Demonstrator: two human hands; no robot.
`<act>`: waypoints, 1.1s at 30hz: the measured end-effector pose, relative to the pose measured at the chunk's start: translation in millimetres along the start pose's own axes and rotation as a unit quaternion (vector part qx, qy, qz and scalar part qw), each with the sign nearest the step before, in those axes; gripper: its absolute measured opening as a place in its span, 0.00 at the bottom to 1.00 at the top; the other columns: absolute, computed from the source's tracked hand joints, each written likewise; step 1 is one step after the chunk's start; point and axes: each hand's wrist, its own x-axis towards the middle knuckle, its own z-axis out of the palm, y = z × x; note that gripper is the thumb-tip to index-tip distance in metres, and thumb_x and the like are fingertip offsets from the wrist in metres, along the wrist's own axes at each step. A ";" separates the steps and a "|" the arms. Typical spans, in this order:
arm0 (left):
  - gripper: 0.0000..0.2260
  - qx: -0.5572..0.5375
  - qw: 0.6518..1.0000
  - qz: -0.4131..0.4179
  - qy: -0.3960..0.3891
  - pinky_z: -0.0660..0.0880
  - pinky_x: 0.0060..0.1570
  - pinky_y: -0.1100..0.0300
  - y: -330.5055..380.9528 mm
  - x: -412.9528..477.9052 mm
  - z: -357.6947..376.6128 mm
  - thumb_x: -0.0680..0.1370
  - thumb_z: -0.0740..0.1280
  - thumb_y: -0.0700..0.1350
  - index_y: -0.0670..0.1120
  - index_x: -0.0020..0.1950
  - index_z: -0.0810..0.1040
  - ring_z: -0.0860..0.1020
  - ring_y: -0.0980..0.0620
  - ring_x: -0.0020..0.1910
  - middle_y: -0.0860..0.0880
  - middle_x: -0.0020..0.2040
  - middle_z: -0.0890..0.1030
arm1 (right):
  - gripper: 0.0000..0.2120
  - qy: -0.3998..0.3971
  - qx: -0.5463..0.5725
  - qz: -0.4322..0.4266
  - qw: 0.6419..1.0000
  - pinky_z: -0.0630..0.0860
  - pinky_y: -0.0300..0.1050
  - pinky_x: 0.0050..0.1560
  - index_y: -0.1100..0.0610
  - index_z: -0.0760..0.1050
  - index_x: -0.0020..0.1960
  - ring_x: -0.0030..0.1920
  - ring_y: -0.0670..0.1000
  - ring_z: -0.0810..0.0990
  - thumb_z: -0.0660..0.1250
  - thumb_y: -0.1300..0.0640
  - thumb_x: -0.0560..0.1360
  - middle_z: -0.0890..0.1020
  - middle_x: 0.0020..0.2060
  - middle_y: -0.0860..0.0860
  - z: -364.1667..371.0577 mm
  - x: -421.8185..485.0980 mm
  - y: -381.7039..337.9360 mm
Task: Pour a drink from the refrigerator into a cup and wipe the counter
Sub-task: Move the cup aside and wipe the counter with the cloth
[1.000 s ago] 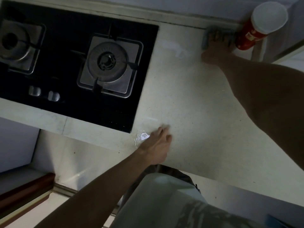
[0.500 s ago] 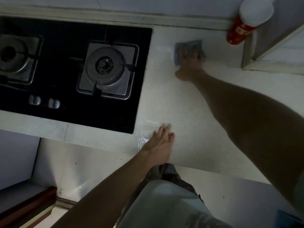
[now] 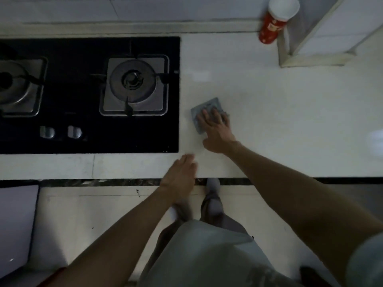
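A grey-blue cloth lies flat on the white counter, just right of the stove. My right hand presses down on it with straight, spread fingers and covers its near right part. My left hand rests flat on the counter's front edge, fingers straight and together, holding nothing. A red cup with a white lid stands at the back of the counter, against the wall.
A black glass gas stove with two burners and two knobs fills the counter's left part. A white box-like ledge stands at the back right beside the cup. Below the counter edge lies light floor, with my legs.
My right hand has dragged the cloth from the back of the counter by the red cup toward me and to the left, beside the stove. My left hand has stayed at the front edge.
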 end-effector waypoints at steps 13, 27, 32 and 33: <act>0.21 -0.098 0.995 0.004 0.010 0.65 0.70 0.53 -45.1 -18.3 -6.2 0.77 0.62 0.39 0.38 0.70 0.72 0.63 0.45 0.72 0.43 0.72 0.67 | 0.41 0.029 0.027 0.198 0.979 0.41 0.65 0.74 0.53 0.46 0.80 0.77 0.61 0.38 0.59 0.47 0.72 0.44 0.79 0.54 83.9 -105.0 -105.6; 0.22 -0.066 0.997 0.033 -0.006 0.69 0.66 0.52 -51.8 -15.9 -18.7 0.77 0.63 0.39 0.39 0.71 0.70 0.66 0.46 0.69 0.44 0.71 0.69 | 0.40 -0.001 -0.020 0.153 0.988 0.40 0.61 0.75 0.52 0.42 0.80 0.77 0.60 0.38 0.60 0.47 0.75 0.41 0.79 0.53 56.2 -55.3 -113.7; 0.14 0.003 0.998 0.042 -0.041 0.71 0.62 0.49 -55.6 -7.9 -17.2 0.79 0.60 0.41 0.39 0.63 0.76 0.68 0.43 0.66 0.42 0.66 0.72 | 0.42 -0.010 -0.029 0.132 0.991 0.40 0.62 0.75 0.52 0.41 0.80 0.77 0.61 0.38 0.60 0.40 0.76 0.41 0.79 0.53 30.4 -9.2 -91.8; 0.14 0.014 0.998 0.051 -0.037 0.71 0.62 0.49 -55.5 -3.8 -16.8 0.80 0.59 0.42 0.39 0.61 0.78 0.68 0.42 0.65 0.41 0.65 0.73 | 0.42 -0.013 -0.035 0.126 0.991 0.39 0.62 0.75 0.52 0.41 0.79 0.77 0.61 0.37 0.60 0.40 0.76 0.41 0.79 0.53 24.6 1.1 -87.5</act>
